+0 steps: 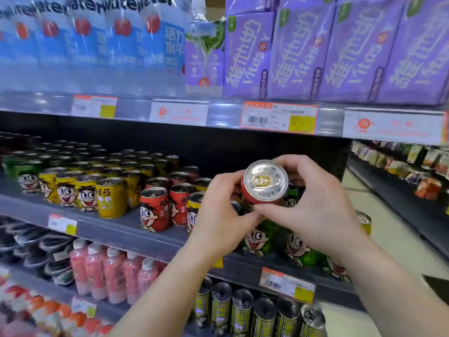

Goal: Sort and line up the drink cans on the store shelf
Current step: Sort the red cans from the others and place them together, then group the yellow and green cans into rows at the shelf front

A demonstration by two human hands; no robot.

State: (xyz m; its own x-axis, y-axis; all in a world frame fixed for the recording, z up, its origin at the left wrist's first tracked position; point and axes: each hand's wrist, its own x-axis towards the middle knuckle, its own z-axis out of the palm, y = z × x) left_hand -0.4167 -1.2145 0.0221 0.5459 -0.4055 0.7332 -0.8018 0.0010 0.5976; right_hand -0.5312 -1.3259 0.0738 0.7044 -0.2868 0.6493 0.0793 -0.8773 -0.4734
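Observation:
I hold a red drink can [265,182] in both hands, lifted above the middle shelf [136,235] with its silver top tilted toward me. My left hand [220,210] grips its left side and my right hand [313,203] curls round its right side and bottom. On the shelf stand yellow cans [110,198] at the left, red cans [154,209] in the middle, and green cans [255,239] under my hands. More green cans [24,175] stand at the far left. One yellow can [364,221] sits at the right end.
The shelf above carries blue water bottles [97,42] and purple drink cartons [340,49]. Below are pink bottles [114,268] and tall dark cans [262,314]. An aisle floor and another shelf rack [413,171] lie to the right.

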